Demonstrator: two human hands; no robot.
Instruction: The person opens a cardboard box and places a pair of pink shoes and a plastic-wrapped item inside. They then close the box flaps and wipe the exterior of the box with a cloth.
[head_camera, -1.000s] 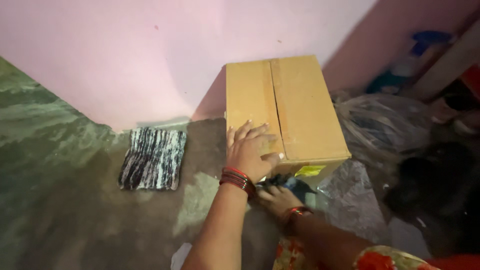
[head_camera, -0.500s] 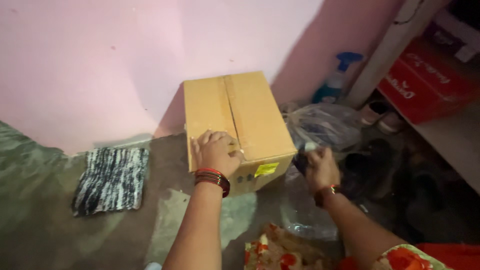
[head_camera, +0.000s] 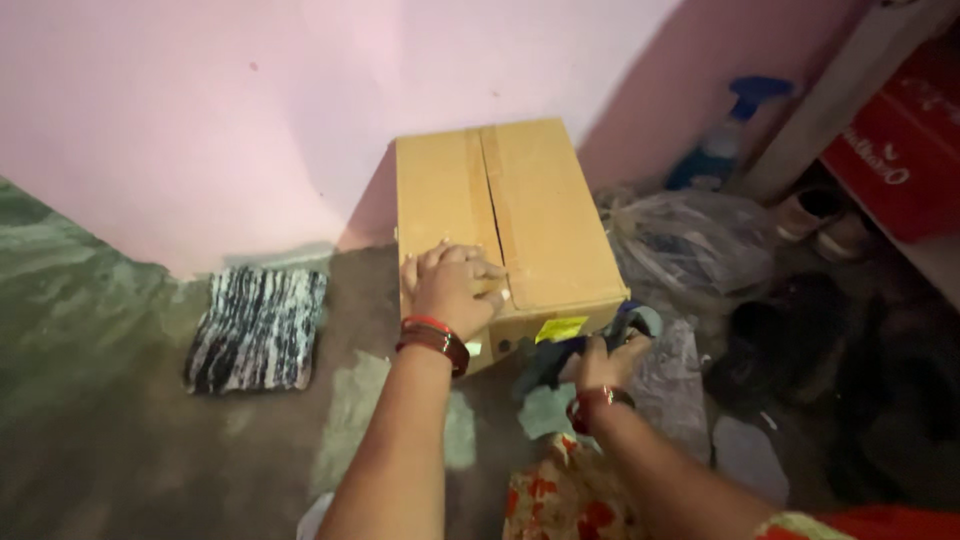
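Here, the closed brown cardboard box (head_camera: 515, 215) sits on the grey floor (head_camera: 120, 450) against the pink wall (head_camera: 200, 100), its top flaps meeting along a taped seam. The left hand (head_camera: 455, 285) rests flat on the box's near top edge, fingers (head_camera: 470, 262) held close together and curled slightly over the corner. The right hand (head_camera: 605, 360) is at the box's lower front corner, closed around a dark blue-green crumpled cloth (head_camera: 560, 360); its fingertips are hidden by the fabric, so the exact pinch cannot be determined. A yellow label (head_camera: 560, 328) shows on the front face, partly covered. A black-and-white striped mat (head_camera: 258, 328) lies well apart to the left. Clear plastic bags (head_camera: 690, 240) lie just beside the box, contents indistinct. The blue spray bottle (head_camera: 725, 140) is blurred, its base hidden.
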